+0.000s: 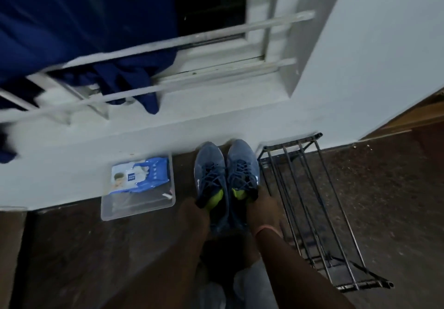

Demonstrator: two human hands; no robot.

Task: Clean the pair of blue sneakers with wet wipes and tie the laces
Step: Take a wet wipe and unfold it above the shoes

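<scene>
Two blue sneakers stand side by side on the dark floor, toes against the white wall. The left sneaker (209, 169) and the right sneaker (243, 164) have dark blue laces and lime green linings. My left hand (193, 215) grips the heel collar of the left sneaker. My right hand (262, 209) grips the heel collar of the right sneaker; a pink band circles that wrist. A blue and white pack of wet wipes (140, 175) lies in a clear plastic tray (138, 206) left of the sneakers.
A dark wire shoe rack (312, 203) lies on the floor just right of the sneakers. Above, a white drying rail (182, 85) carries dark blue cloth (134, 80) before a window. A wooden door edge (418, 114) shows at far right.
</scene>
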